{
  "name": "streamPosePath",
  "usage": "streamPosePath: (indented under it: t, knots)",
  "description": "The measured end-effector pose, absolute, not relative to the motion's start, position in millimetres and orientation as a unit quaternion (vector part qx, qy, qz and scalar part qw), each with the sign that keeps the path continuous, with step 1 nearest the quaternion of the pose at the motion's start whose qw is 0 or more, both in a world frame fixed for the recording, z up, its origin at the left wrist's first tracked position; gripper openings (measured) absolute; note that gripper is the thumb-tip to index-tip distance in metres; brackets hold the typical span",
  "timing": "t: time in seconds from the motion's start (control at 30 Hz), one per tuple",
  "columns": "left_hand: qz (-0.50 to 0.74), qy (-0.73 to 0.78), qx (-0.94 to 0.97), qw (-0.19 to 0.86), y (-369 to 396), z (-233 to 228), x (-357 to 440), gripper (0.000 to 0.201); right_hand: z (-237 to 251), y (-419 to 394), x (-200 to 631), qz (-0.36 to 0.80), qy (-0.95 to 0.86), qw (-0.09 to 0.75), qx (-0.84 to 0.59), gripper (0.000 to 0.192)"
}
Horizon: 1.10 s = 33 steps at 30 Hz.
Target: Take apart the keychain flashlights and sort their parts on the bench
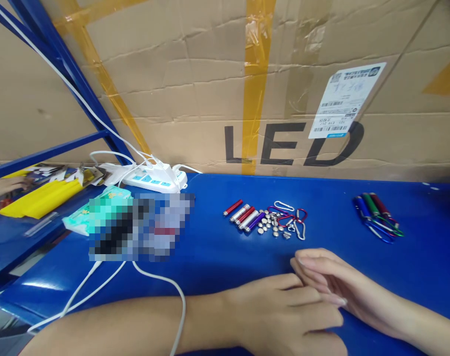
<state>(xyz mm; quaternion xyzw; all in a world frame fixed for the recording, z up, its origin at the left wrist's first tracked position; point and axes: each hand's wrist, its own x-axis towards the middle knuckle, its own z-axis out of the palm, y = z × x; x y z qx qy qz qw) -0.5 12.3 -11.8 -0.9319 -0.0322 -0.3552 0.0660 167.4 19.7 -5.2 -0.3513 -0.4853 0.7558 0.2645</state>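
Blue table (332, 207), cardboard box (195, 99) behind: your left hand (295, 311) and right hand (331, 269) meet, fingers loosely curled; whether they grip anything, I cannot tell. Beyond them lie tubes (245, 216), silver discs (275, 228) and carabiners (298, 222).

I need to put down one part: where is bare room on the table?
The table looks bare between the carabiners and the three-tube group, and between the blurred items and the five-tube row. Crowded: around the silver caps and power strip.
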Motion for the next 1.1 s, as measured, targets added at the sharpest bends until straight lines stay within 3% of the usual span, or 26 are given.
streamPosePath:
  t: [0.6, 0.9, 1.1]
  knots:
    - [-0.338, -0.031, -0.938, 0.07, 10, -16, 1, 0.013, -5, 18, 167, 0.756, -0.488, 0.263, -0.348, 0.046]
    - [-0.373, -0.066, -0.925, 0.041, 10, -15, -1, 0.012, 2, 24, 163, 0.834, -0.349, 0.312, -0.291, 0.027]
    - [-0.372, -0.109, -0.921, 0.031, 6, -16, 1, 0.007, 5, 27, 166, 0.855, -0.296, 0.319, -0.28, 0.028]
